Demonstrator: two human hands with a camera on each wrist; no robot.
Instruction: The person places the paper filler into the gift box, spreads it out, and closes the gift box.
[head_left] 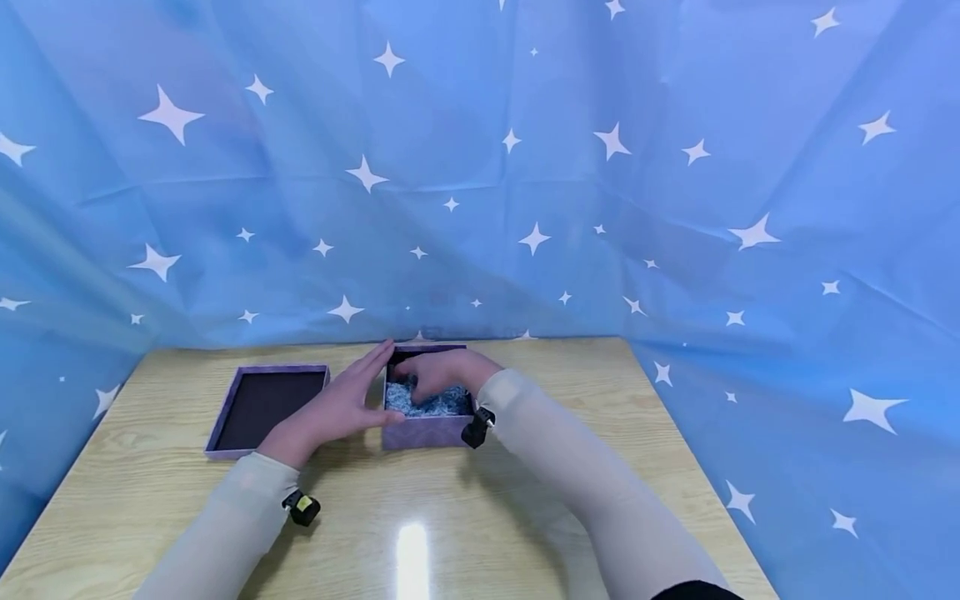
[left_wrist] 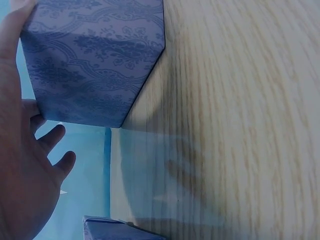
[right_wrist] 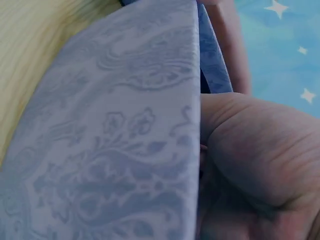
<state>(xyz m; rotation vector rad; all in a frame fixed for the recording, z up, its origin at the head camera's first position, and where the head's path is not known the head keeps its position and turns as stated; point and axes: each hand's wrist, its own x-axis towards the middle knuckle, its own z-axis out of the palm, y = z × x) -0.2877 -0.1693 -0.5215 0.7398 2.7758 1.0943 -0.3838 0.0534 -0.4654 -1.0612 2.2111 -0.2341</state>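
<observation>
By the tabletop's far edge, head view: an open-topped purple patterned box (head_left: 423, 432) stands on the light wood-grain tabletop (head_left: 615, 417), just right of that edge's middle.
Box direction: opening upward, front wall toward the near edge; I cannot tell which axis is longer.
Lid: a shallow purple lid (head_left: 258, 408), black inside upward, lies toward the far left corner.
Left hand (head_left: 341, 404): fingers spread wide along the box's left side, thumb at its near left corner.
Right hand (head_left: 442, 373): reaches into pale-blue shredded filling (head_left: 450, 403); fingertips hidden, so I cannot tell whether they hold anything.
Room: bare wood reaches the right edge and, between the forearms, the near edge; star-printed blue cloth (head_left: 525, 125) hangs close behind the far edge.
Left wrist view: adds the box's dark floral scrollwork and spread fingers beside it.
Right wrist view: adds the right palm just past the rim, filling unseen.
</observation>
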